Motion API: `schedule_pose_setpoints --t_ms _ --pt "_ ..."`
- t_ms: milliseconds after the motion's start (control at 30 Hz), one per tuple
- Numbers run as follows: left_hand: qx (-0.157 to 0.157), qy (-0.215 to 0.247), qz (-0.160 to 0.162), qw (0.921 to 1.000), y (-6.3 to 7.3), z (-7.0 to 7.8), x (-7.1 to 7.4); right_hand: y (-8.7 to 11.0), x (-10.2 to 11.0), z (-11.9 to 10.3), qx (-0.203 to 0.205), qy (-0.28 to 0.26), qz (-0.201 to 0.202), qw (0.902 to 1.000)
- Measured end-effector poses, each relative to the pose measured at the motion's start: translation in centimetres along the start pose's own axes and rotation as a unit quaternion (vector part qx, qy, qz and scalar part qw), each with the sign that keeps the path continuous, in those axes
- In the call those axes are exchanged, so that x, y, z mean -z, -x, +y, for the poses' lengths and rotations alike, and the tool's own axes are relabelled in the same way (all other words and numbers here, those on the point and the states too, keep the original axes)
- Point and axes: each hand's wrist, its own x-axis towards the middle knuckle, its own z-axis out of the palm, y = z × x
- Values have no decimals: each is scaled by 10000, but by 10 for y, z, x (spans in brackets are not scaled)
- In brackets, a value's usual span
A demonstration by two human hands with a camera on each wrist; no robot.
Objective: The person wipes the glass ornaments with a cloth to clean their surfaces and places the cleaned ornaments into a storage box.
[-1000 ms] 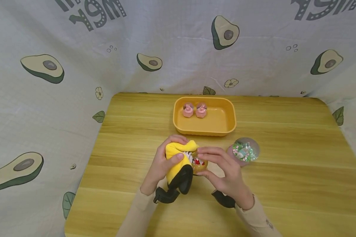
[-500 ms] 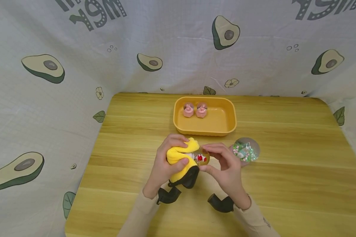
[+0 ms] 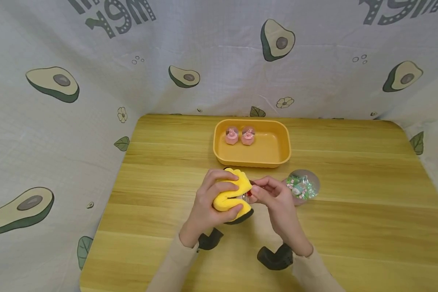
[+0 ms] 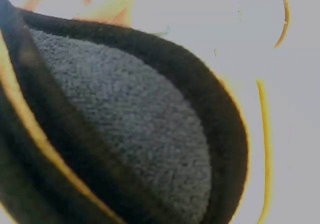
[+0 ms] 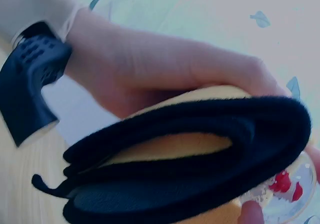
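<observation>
Holding what there, and with which hand?

I'm gripping a soft yellow cloth with black edging (image 3: 224, 202) in my left hand (image 3: 206, 207), fingers curling over its far side and thumb pressing on its near side, so it is folding around a small clear globe with a red-and-white figure inside (image 5: 287, 184).

And where is that globe sitting?

It's lying between my two hands, just right of my left fingertips, over the middle of the light wooden desk (image 3: 160, 190). Its left end is hiding in the fold. My right hand (image 3: 280, 205) is the one nearer its uncovered end; thumb and fingers seem to be pinching it there, though the cloth is covering part of the contact.

Which way is it pointing?

Its rounded end seems to be facing right, toward my right hand, its long axis running roughly left to right. The cloth's fold is gaping the same way.

Is anything else lying near?

A larger globe with a pink base and green glitter (image 3: 303, 185) is resting just right of my right hand, its dome leaning rightward. Beyond my hands, a yellow-orange plastic tray (image 3: 271, 148) is holding two small pink-based globes (image 3: 247, 137) side by side in its left part.
</observation>
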Motion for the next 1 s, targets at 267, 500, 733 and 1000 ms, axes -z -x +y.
schedule_pose_setpoints --t_ms 267,500,733,1000 --pt "809 381 25 9960 2 -2 0 2 -2 -2 46 95 68 9999" --pt "1457 1078 54 9834 1 -5 3 5 -3 1 1231 485 -188 9910" --pt "1927 1767 93 9652 2 -6 8 1 -3 6 2876 913 -654 9512" --pt "2135 2010 67 9560 1 -5 10 -8 -5 7 4606 1469 -1029 8693"
